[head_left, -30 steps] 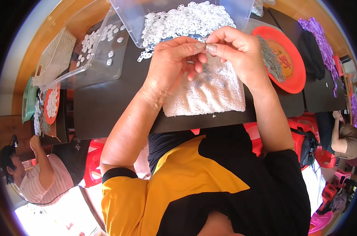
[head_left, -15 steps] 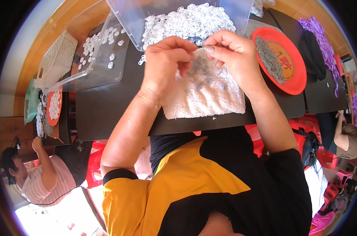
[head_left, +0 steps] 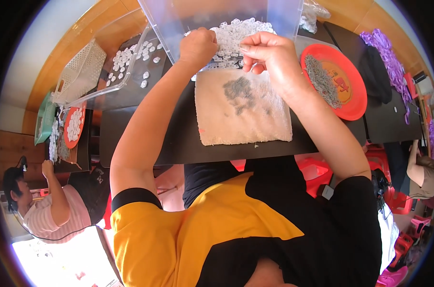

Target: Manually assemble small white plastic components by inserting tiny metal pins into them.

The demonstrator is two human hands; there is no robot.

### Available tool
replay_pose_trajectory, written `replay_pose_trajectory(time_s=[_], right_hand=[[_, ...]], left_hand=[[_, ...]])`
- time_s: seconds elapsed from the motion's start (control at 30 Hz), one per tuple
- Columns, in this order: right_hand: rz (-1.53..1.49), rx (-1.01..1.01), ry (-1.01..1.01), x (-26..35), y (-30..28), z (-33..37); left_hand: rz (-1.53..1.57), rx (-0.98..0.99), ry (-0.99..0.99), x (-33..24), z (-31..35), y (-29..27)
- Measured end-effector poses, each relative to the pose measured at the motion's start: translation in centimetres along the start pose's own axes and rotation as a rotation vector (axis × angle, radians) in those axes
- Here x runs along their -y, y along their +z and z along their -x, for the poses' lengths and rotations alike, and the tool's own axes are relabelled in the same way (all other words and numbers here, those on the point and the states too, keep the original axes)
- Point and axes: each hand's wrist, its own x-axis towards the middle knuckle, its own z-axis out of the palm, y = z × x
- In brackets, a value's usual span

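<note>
My left hand reaches to the left front part of a clear plastic bin heaped with small white plastic pieces. Its fingers are curled in, and their tips are hidden from view. My right hand hovers over the far edge of a pale towel, thumb and forefinger pinched together. Whatever is between those fingertips is too small to make out. On the towel lies a loose patch of small grey pieces.
A red plate holding a pile of grey pieces stands at right, with purple ribbon beyond. Left are a clear lid-like tray with scattered white pieces and a white basket. A co-worker sits at far left.
My left hand has moved away from the right one, forward to the bin. The right hand stays near the towel's far edge. The towel now looks flatter and browner, its wrinkles gone.
</note>
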Motion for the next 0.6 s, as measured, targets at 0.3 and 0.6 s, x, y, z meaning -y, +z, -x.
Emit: replay_pose_trajectory(time_s=[0.3, 0.6], right_hand=[[-0.016, -0.085, -0.04, -2.3, -2.0, -1.1], [0.182, -0.065, -0.357, -1.8, -0.7, -0.3]], left_hand=[[0.861, -0.028, -0.199, -2.3, 2.1, -2.3], [1.125, 0.194, -0.296, -7.9, 7.0, -5.0]])
